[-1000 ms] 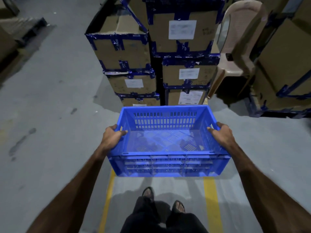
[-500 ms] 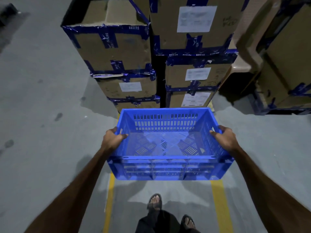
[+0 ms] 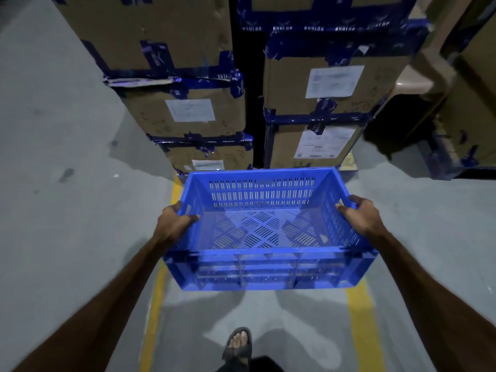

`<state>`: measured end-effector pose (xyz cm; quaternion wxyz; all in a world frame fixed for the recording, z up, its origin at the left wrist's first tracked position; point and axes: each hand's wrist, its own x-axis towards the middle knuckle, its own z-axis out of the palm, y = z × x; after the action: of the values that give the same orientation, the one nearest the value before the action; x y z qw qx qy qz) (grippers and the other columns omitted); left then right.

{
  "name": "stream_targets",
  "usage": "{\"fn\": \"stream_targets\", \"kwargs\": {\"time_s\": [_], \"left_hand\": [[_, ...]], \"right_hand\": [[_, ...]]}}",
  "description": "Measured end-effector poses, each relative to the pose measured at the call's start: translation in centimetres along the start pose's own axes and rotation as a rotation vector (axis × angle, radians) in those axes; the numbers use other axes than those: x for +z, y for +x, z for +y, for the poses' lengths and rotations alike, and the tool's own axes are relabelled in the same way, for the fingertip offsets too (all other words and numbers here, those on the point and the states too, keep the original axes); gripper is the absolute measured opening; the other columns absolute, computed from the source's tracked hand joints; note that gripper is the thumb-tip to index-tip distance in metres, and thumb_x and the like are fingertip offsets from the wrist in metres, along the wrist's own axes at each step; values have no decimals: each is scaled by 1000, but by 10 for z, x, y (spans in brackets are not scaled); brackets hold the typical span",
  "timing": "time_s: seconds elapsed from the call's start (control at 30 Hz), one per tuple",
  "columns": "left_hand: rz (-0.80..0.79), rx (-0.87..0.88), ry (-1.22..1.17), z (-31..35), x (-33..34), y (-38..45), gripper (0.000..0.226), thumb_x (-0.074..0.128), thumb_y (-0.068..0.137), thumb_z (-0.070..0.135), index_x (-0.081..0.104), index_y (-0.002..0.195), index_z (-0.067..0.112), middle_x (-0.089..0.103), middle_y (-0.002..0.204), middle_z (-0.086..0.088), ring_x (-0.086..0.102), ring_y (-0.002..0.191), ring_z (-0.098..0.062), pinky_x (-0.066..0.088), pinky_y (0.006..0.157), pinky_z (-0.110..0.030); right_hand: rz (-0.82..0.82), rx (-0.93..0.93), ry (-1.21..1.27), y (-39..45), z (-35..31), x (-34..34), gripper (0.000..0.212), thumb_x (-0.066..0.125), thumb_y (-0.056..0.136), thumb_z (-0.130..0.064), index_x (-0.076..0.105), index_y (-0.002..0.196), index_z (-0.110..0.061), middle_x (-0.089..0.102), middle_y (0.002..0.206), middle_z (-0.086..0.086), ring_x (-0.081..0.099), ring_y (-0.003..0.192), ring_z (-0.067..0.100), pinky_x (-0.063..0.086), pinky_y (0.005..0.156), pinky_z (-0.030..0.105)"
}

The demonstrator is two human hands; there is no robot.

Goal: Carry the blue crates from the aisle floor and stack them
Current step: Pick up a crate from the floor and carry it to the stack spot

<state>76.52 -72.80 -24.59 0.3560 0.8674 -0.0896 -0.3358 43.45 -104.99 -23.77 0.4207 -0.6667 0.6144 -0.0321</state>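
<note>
An empty blue crate [image 3: 265,272] with slotted walls and floor hangs level in front of me, above the grey floor. My left hand [image 3: 174,224] grips its left rim, thumb inside the wall. My right hand [image 3: 361,217] grips the right rim the same way. The crate's far edge is close to the bottom of the stacked cartons. No other blue crate is in view.
Two tall stacks of brown cartons [image 3: 316,84] bound with blue tape stand straight ahead. A beige plastic chair [image 3: 418,81] and more cartons [image 3: 472,108] are at the right. Yellow floor lines [image 3: 154,312] run under the crate. My sandalled foot [image 3: 239,342] is below.
I have walked forward with the crate; the carton stacks now loom larger and closer, and the chair has slid toward the right edge. Both hands keep the same grip.
</note>
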Motion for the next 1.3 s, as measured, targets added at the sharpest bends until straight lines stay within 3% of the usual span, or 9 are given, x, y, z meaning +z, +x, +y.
{"fn": "stream_targets", "kwargs": {"time_s": [0.1, 0.2, 0.33, 0.43, 0.6, 0.67, 0.77, 1.03, 1.3], "left_hand": [[25, 8, -7, -31, 33, 33, 54, 77, 59, 45, 71, 109, 25, 78, 100, -3, 75, 89, -28, 61, 88, -48], [27, 49, -11, -60, 65, 67, 54, 78, 67, 39, 73, 117, 20, 79, 97, -4, 77, 83, -26, 63, 81, -44], [60, 92, -41, -89, 103, 114, 29, 77, 90, 14, 70, 118, 19, 77, 100, -2, 74, 72, -14, 57, 62, -27], [85, 146, -47, -108, 131, 149, 27, 74, 94, 12, 62, 114, 26, 73, 95, 5, 69, 61, -4, 51, 52, -18], [142, 209, -82, -145, 174, 201, 37, 78, 92, 22, 62, 124, 29, 74, 111, 0, 73, 88, -23, 62, 84, -45], [146, 241, -81, -163, 188, 219, 53, 79, 88, 31, 62, 138, 27, 75, 117, 0, 75, 91, -25, 63, 85, -52], [185, 279, -77, -182, 208, 236, 78, 81, 87, 36, 46, 156, 26, 68, 132, 1, 73, 100, -26, 62, 89, -52], [260, 297, -35, -206, 237, 257, 84, 80, 92, 28, 35, 162, 19, 56, 152, -6, 63, 126, -33, 54, 105, -54], [232, 299, 27, -216, 253, 277, 86, 80, 89, 37, 36, 162, 21, 63, 144, -5, 67, 120, -32, 54, 103, -52]], "right_hand": [[14, -18, 0, 33, 31, 35, 60, 71, 96, -34, 53, 148, -9, 60, 142, 18, 60, 125, 39, 47, 99, 37], [28, -39, 13, 67, 61, 71, 63, 71, 95, -35, 52, 150, -10, 59, 145, 17, 59, 127, 38, 46, 104, 39], [68, -73, 52, 111, 87, 112, 62, 70, 94, -36, 53, 150, -13, 59, 144, 14, 61, 125, 37, 49, 104, 41], [106, -120, 61, 145, 108, 141, 63, 69, 91, -42, 55, 147, -16, 63, 140, 13, 63, 121, 37, 52, 104, 46], [195, -182, 101, 197, 144, 188, 62, 70, 91, -39, 56, 146, -17, 63, 140, 12, 61, 125, 36, 49, 108, 48], [223, -219, 113, 212, 159, 204, 60, 70, 92, -35, 56, 147, -15, 61, 143, 12, 59, 128, 36, 47, 110, 46], [261, -280, 115, 231, 178, 226, 57, 70, 94, -33, 56, 146, -14, 60, 145, 11, 57, 131, 35, 46, 110, 47], [301, -349, 160, 254, 206, 256, 56, 69, 95, -33, 56, 146, -14, 59, 147, 9, 56, 132, 33, 46, 108, 46], [269, -342, 117, 270, 228, 270, 57, 68, 96, -34, 54, 148, -15, 53, 152, 8, 52, 137, 32, 43, 111, 46]]}}
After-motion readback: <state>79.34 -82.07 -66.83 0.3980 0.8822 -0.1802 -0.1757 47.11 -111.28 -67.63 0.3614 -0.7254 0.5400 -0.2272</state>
